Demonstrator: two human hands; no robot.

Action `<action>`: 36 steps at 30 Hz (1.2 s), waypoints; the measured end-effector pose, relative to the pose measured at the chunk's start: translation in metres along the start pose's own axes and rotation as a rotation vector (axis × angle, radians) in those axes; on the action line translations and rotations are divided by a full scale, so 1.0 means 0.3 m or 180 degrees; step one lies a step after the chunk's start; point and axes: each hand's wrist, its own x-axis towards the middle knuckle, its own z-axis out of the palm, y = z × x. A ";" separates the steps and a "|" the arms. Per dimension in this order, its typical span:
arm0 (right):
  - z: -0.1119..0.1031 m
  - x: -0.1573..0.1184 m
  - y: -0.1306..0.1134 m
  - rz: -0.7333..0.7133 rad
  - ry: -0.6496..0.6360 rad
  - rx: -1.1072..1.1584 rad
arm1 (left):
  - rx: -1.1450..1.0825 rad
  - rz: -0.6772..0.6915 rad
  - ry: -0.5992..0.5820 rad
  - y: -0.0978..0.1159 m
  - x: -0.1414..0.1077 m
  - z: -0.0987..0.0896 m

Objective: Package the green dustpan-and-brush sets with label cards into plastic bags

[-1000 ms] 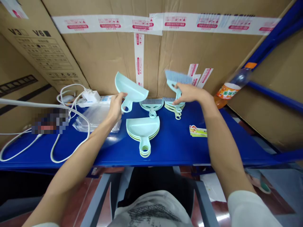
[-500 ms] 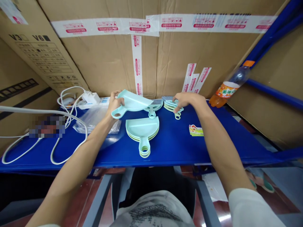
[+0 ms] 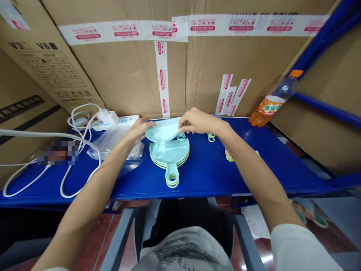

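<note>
A light blue dustpan (image 3: pixel 163 131) is held up between my two hands, its handle hanging toward me. My left hand (image 3: pixel 138 130) is closed on its left edge, and my right hand (image 3: pixel 194 121) pinches the right edge. Just below, a stack of dustpans (image 3: pixel 170 153), light blue on top and yellow-green beneath, lies on the blue table (image 3: pixel 203 177) with handles toward me. Behind my right hand, only a blue handle ring (image 3: pixel 181 137) and yellow-green handles (image 3: pixel 211 137) of the small brushes show; their heads are mostly hidden.
Clear plastic bags (image 3: pixel 113 145), a power strip (image 3: pixel 128 120) and white cables (image 3: pixel 81 143) lie on the left. Printed cards (image 3: pixel 229 156) sit partly under my right forearm. An orange drink bottle (image 3: pixel 275 99) leans at the back right, beside a cardboard wall (image 3: pixel 203 64).
My right hand has moved left from the brush stack to the dustpan's right edge. The dustpan has turned, its handle now pointing down toward me over the stack.
</note>
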 end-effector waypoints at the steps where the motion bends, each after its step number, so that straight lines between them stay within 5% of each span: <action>1: -0.001 -0.001 0.002 0.0035 -0.0145 0.0095 | 0.0318 -0.0047 0.0009 -0.004 0.004 -0.009; 7: 0.029 0.002 0.016 0.0480 -0.0915 0.0377 | 0.1769 0.0228 -0.0606 -0.021 0.022 -0.030; 12: 0.041 0.013 0.042 0.0759 -0.1272 0.0628 | 0.2053 0.0137 -0.1443 -0.018 0.014 -0.040; 14: 0.046 0.025 0.062 0.0687 -0.0946 0.0402 | 0.2016 0.0171 -0.1680 -0.017 0.010 -0.046; 18: 0.099 0.067 0.108 0.0597 0.0354 -0.0440 | 0.2001 0.0240 -0.1891 -0.016 0.011 -0.058; 25: 0.230 0.131 0.161 0.0894 0.0023 -0.0176 | 0.1987 0.0443 -0.2212 0.030 -0.028 -0.024; 36: 0.253 0.144 0.192 0.1497 0.0390 0.1214 | 0.1803 0.0516 -0.2355 0.058 -0.033 -0.037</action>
